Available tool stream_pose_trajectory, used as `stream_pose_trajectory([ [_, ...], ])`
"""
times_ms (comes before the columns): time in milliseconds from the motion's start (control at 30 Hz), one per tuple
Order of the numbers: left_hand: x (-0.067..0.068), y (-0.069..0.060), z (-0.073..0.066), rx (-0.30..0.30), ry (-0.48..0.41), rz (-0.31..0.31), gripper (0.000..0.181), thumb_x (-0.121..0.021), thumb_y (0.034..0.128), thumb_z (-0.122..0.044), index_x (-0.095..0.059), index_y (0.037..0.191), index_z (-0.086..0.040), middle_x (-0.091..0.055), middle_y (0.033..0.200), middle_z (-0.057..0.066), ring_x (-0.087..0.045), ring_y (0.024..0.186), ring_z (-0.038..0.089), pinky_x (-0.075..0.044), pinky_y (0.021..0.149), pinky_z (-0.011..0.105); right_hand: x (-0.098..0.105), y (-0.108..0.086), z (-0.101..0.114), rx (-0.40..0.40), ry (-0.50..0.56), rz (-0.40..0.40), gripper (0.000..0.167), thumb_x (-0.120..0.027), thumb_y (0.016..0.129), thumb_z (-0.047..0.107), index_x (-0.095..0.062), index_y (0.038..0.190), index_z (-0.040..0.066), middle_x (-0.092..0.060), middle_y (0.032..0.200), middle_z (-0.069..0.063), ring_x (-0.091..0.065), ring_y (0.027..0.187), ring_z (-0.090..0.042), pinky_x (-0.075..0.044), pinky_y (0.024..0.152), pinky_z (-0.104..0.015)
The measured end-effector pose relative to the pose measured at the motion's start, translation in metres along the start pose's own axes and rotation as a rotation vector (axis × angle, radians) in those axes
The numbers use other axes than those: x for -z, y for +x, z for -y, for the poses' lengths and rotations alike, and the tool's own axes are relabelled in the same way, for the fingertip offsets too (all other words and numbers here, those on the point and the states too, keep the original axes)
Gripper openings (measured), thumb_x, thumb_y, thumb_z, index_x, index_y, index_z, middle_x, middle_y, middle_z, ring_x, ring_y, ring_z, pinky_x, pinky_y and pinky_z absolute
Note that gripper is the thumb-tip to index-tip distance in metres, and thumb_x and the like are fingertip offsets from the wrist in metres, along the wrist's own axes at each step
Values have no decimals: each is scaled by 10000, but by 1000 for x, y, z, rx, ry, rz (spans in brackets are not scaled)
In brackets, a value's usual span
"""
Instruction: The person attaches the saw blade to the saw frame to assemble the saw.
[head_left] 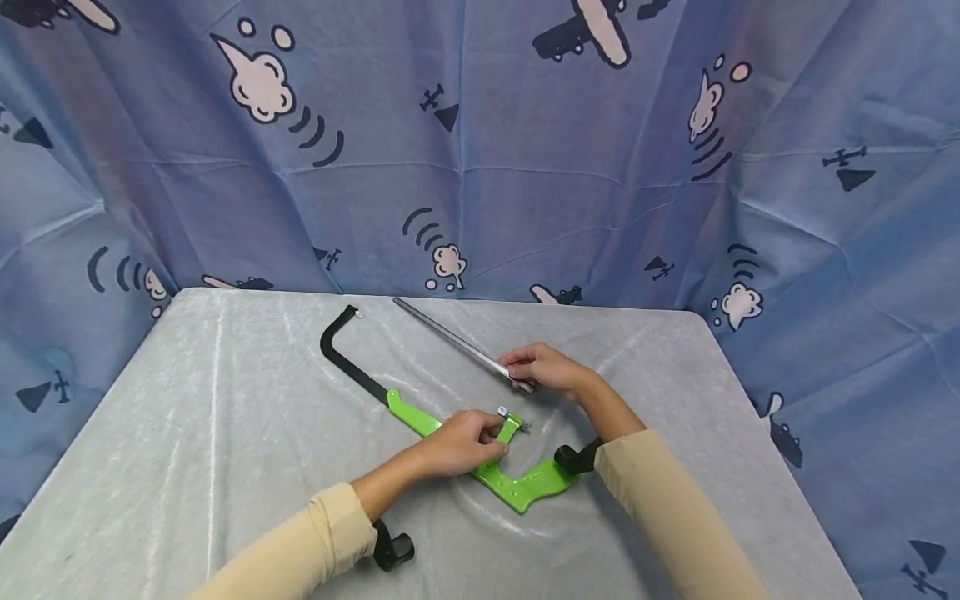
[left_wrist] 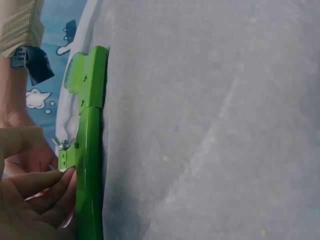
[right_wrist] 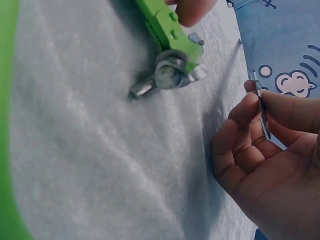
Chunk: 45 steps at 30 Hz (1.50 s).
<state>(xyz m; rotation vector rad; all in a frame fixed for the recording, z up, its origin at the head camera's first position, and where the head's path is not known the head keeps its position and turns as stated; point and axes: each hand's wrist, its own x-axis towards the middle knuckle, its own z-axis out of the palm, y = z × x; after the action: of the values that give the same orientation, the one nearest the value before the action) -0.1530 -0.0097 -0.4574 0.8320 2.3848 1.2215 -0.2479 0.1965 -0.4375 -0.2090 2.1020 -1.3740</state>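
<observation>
A green and black hacksaw frame point(head_left: 408, 414) lies diagonally on the cloth-covered table. The left hand point(head_left: 462, 442) pinches the short green arm near its wing nut point(head_left: 525, 427); in the left wrist view the fingers of that hand point(left_wrist: 40, 195) are beside the green frame point(left_wrist: 90, 150). Between thumb and fingers, the right hand point(head_left: 549, 369) pinches the near end of a long thin metal blade point(head_left: 453, 337), which slants away to the back left. In the right wrist view, the right hand point(right_wrist: 272, 145) holds the blade edge-on, apart from the wing nut and bolt point(right_wrist: 170, 72).
The light grey table cloth point(head_left: 262, 467) reaches back to a blue patterned curtain point(head_left: 480, 150) behind and at both sides. Black devices are strapped at both wrists, the left one point(head_left: 393, 547) below its sleeve. The black end of the frame points to the back left.
</observation>
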Motion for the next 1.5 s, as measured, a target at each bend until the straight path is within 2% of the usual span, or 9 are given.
stream_pose_trajectory([
  [267, -5, 2, 1, 55, -60, -27, 467, -729, 836, -68, -618, 1262, 89, -680, 997, 108, -630, 847, 143, -503, 746, 235, 0, -1, -2, -5, 74, 0, 358, -494, 1012, 42, -523, 1346, -85, -622, 975, -81, -556, 763, -125, -457, 651, -252],
  [467, -8, 3, 2, 59, -33, -52, 518, -800, 748, -18, -636, 1227, 92, -666, 969, 92, -628, 831, 171, -486, 736, 211, -1, -2, -3, -7, 81, 16, 336, -504, 1010, 39, -552, 1324, -72, -627, 940, -88, -549, 743, -133, -459, 640, -263],
  [700, -12, 4, -1, 65, -3, -85, 511, -820, 705, 9, -658, 1182, 89, -650, 908, 65, -606, 789, 163, -469, 715, 220, -2, -6, -1, 5, 73, 39, 319, -519, 1008, 53, -566, 1299, -70, -625, 904, -97, -517, 712, -133, -434, 632, -269],
  [1067, -13, 5, -3, 144, -4, -82, 416, -842, 720, -18, -633, 1078, 13, -580, 871, 13, -525, 794, 113, -438, 731, 243, -7, -11, 5, 33, 62, 72, 337, -524, 1004, 55, -563, 1315, -69, -622, 892, -87, -494, 699, -120, -405, 632, -254],
  [1500, -16, 3, 0, 119, 17, -77, 466, -833, 743, -45, -611, 1148, 15, -599, 926, 25, -564, 876, 148, -462, 794, 268, -16, -9, 11, 29, 44, 86, 340, -522, 1007, 67, -559, 1321, -59, -606, 939, -108, -511, 746, -139, -417, 661, -265],
])
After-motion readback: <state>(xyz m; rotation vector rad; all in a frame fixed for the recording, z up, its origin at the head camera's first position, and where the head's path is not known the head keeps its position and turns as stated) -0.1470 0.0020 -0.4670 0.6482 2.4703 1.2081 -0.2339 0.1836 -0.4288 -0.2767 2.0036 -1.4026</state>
